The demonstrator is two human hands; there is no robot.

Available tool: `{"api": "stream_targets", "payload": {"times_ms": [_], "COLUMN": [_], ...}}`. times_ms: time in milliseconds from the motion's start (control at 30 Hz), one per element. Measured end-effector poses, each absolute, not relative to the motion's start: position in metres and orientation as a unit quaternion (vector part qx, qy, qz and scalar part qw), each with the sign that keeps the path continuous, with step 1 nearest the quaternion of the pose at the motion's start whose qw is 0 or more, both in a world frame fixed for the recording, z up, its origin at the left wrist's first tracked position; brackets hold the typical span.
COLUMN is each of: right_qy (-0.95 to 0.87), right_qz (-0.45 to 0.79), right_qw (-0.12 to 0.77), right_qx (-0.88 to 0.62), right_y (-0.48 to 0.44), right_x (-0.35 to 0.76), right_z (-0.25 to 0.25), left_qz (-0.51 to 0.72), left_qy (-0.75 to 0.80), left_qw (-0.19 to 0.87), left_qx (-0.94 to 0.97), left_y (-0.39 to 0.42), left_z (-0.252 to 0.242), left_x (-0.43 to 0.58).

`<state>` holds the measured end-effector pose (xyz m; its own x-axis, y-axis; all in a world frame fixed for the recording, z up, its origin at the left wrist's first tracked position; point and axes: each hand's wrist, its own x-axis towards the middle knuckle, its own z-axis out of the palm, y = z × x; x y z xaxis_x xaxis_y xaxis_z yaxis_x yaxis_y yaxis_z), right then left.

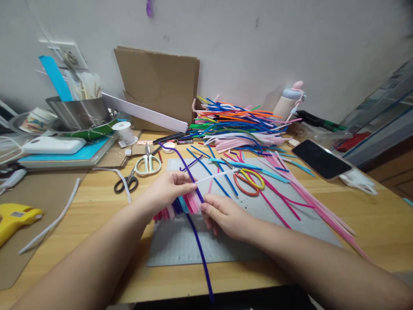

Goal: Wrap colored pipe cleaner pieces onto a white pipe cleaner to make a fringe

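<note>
Purple stem (183, 161) and a striped bundle (193, 204) over the grey mat (174, 255).
From the head cam: left hand (176, 188) has thumb and finger closed on a white stem (219, 175), right where the purple one crosses; right hand (224, 215) pinches the purple one lower down, beside the bundle. Scissors (249, 182) lie on the mat, a messy multicolour pile (237, 125) behind, phone (322, 159) off to the right on the table (135, 271).

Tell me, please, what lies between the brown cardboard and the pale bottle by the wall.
A heap of multicoloured fuzzy stems lies between the brown cardboard and the pale bottle, as the head view shows.
</note>
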<state>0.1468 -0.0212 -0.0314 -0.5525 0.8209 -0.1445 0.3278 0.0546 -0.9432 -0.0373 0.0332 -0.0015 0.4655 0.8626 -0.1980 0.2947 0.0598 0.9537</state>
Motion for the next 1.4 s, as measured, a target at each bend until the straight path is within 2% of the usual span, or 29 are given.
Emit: {"api": "stream_targets", "payload": {"times_ms": [333,700,1267,1400], "right_qy": [-0.691,-0.627,-0.642,-0.647], "right_qz": [0.554,0.610,0.583,0.568], "right_qw": [0.232,0.252,0.237,0.271], "right_qx": [-0.404,-0.415,-0.438,-0.431], "right_y": [-0.021,-0.020,-0.019,-0.018], "right_x": [0.148,0.143,0.143,0.144], "right_z": [-0.027,-0.041,-0.037,-0.038], "left_qz": [0.273,0.286,0.278,0.239], "left_qy": [0.487,0.478,0.465,0.473], "left_qw": [0.522,0.528,0.511,0.535], "left_qx": [0.645,0.641,0.667,0.658], "left_y": [0.034,0.032,0.033,0.029], "left_z": [0.001,-0.001,-0.003,-0.001], "left_x": [-0.041,-0.037,-0.036,-0.034]}}
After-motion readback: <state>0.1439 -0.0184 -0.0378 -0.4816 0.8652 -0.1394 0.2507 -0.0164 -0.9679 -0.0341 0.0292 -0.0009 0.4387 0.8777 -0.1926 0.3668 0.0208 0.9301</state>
